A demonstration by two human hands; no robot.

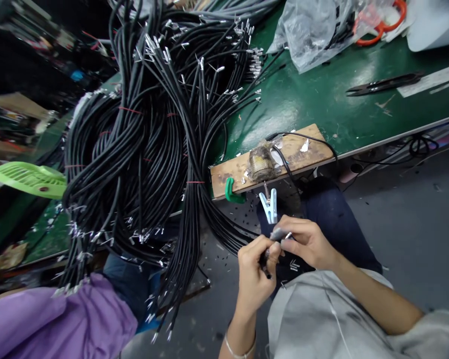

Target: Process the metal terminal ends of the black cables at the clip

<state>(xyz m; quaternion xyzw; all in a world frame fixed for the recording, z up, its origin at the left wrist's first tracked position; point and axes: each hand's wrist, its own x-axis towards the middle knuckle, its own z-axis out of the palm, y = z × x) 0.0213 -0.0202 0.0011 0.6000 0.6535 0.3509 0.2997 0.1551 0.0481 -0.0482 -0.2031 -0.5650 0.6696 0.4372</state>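
Note:
Over my lap, my left hand point(256, 262) is closed around a black cable point(266, 269), whose dark end sticks out below the fingers. My right hand point(309, 242) meets it, with thumb and fingers pinched on a small grey piece point(279, 234) that has a silvery tip. Exactly how that piece joins the cable is hidden by my fingers. Just beyond my hands, a light-blue clothespin point(269, 205) hangs at a metal rod below a wooden board point(224, 174). From the left, a bundle of black cables point(224, 227) runs toward my left hand.
A large heap of black cables point(160, 129) with silvery ends covers the green table point(303, 99) at left. Orange-handled scissors point(379, 32), dark snips point(383, 84) and a plastic bag point(307, 32) lie farther back. A green clamp point(232, 192) grips the board. A person in purple point(67, 324) sits left.

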